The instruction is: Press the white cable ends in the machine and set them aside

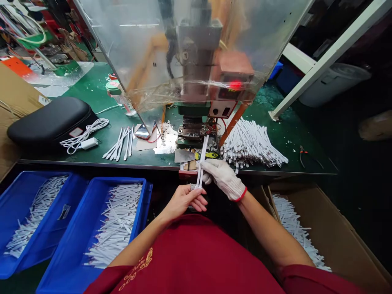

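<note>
While the green desk [306, 149] spans the view, a machine [199, 61] stands on it behind a clear shield [137, 45]. Below the desk, an open carton [339, 228] on the right holds white pieces, and two blue bins, the outer bin [10, 204] and the inner bin [72, 232], hold more on the left. Up on the desk, a black case [52, 120] lies at the left, and a heap [252, 143] of white pieces lies just right of the machine. Both hands are in front of the desk's middle. The gloved right hand [222, 175] pinches the white strips [203, 153] partway along, thumb and fingertips closed on them. Nearer the body, the bare left hand [188, 198] pinches their lower end between thumb and fingers. From the left hand, the strips run up past the right hand's fingertips, along its left side, to the front of the machine; whether they touch it I cannot tell. Left of the machine lie a coiled cord [88, 130] with a plug and a few loose pieces [119, 143]. Small pliers [303, 153] lie right of the heap.
</note>
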Demonstrator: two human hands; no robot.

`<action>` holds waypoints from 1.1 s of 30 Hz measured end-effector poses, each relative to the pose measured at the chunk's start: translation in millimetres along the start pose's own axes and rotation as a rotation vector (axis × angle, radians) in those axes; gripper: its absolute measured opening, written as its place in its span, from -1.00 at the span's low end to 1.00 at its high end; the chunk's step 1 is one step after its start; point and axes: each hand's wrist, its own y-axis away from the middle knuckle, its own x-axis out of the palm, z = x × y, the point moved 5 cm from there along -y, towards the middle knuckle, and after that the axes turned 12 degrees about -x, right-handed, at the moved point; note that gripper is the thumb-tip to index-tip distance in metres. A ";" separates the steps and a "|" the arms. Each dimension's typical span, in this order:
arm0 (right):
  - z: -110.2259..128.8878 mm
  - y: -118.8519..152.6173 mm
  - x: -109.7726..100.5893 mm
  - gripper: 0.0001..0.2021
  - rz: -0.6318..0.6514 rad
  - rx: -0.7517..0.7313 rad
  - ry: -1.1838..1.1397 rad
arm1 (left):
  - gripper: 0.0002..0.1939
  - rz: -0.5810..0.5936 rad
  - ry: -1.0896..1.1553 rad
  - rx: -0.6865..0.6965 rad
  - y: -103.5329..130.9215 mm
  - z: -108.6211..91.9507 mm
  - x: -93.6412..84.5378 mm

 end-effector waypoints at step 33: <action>-32.9 -47.2 1.6 -0.72 -0.221 0.010 -0.309 | -0.46 -0.117 -0.013 0.032 -18.6 -15.5 -4.6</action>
